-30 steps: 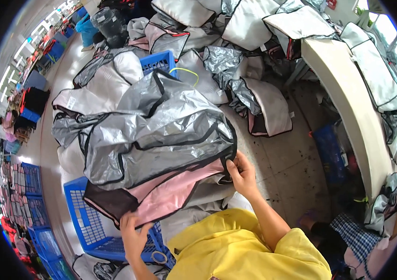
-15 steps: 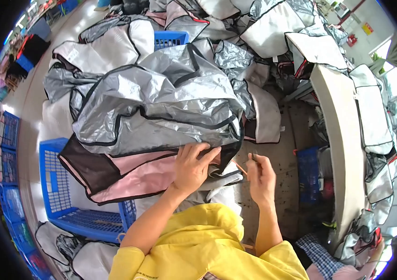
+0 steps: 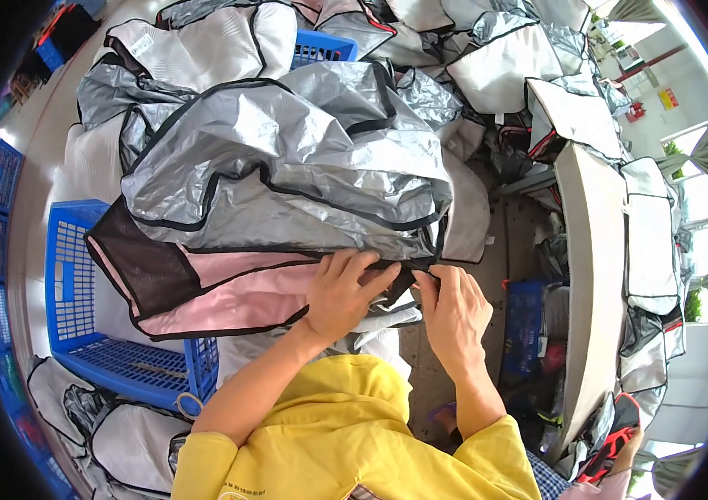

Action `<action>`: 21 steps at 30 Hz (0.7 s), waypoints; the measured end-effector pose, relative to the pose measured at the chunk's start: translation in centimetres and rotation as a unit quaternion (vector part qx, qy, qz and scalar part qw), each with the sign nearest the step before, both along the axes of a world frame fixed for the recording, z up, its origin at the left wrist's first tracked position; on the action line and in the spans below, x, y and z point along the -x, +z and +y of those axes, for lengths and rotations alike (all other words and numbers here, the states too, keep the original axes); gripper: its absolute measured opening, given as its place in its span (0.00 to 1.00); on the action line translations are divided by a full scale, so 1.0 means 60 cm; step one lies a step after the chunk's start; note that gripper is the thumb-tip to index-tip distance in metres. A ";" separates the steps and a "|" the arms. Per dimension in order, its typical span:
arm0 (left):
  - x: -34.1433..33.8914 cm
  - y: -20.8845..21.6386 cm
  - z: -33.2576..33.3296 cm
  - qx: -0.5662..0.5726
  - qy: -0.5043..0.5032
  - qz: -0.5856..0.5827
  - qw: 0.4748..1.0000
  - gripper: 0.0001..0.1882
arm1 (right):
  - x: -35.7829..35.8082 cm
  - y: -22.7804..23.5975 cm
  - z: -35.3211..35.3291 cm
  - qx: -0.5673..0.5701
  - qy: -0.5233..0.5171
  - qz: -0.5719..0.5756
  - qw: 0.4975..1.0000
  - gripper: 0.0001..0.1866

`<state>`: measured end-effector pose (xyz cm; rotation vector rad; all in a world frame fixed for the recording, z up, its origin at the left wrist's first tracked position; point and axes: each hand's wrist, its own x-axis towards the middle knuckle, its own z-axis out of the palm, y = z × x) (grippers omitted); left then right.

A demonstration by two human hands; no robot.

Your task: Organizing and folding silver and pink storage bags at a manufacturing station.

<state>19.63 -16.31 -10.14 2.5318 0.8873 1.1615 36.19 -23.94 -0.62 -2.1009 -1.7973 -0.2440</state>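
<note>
A large fabric bag (image 3: 287, 192) lies crumpled before me, with shiny silver lining, pink and dark mesh panels and black edging. My left hand (image 3: 339, 298) is closed over its near edge, the fingers on the silver and pink cloth and the thumb pointing right. Just to the right, my right hand (image 3: 456, 312) is closed in a pinch at the black edging (image 3: 422, 268) of the bag's right corner. Its fingertips hide whether a slim tool is also in it. Pale folded cloth (image 3: 391, 318) shows below, between the hands.
A blue plastic crate (image 3: 75, 292) stands to the left, partly under the bag. Heaps of white and silver bags (image 3: 508, 67) lie at the back. On the right stand a long pale board (image 3: 591, 275) and another blue crate (image 3: 524, 321). A co-worker's arm (image 3: 625, 462) shows at lower right.
My right hand has moved up and left to the bag's corner. The thin orange-tipped item seen at its fingers no longer shows. My left hand stays on the bag; the view has shifted slightly.
</note>
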 end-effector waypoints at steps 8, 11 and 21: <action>0.002 -0.007 -0.001 0.002 0.002 0.008 1.000 0.25 | -0.001 -0.014 0.000 -0.013 0.009 0.009 1.000 0.10; 0.002 -0.007 -0.002 0.005 0.003 0.007 1.000 0.26 | -0.007 -0.018 -0.006 -0.037 0.013 0.013 0.999 0.09; 0.003 -0.007 -0.002 0.007 -0.001 0.000 1.000 0.27 | -0.002 -0.012 -0.003 -0.024 0.011 0.024 0.999 0.09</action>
